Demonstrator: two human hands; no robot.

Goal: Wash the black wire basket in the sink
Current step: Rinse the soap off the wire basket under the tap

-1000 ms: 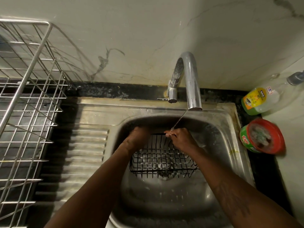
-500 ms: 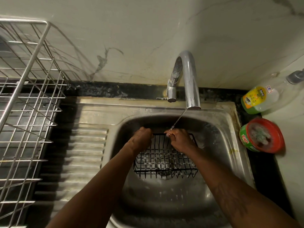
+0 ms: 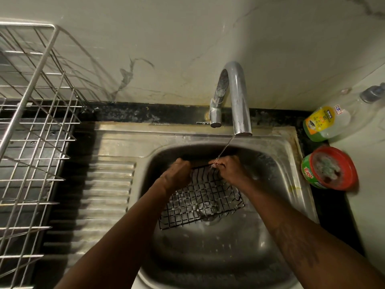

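The black wire basket [image 3: 200, 202] hangs tilted inside the steel sink [image 3: 277, 155], its far rim raised and its near corner lower to the left. My left hand [image 3: 178, 174] grips the far rim on the left. My right hand [image 3: 228, 168] grips the same rim on the right, just under a thin stream of water from the chrome tap [image 3: 237, 101]. Soap suds cling to the basket's wires.
A large steel wire dish rack [image 3: 31, 142] stands at the left beside the ribbed drainboard [image 3: 104, 195]. At the right sit a dish-soap bottle [image 3: 325, 124] lying on its side and a round red-and-green tub [image 3: 329, 170] with a scrubber.
The basket has tipped and turned, its near edge swinging down to the left. Both hands stayed on the far rim under the stream.
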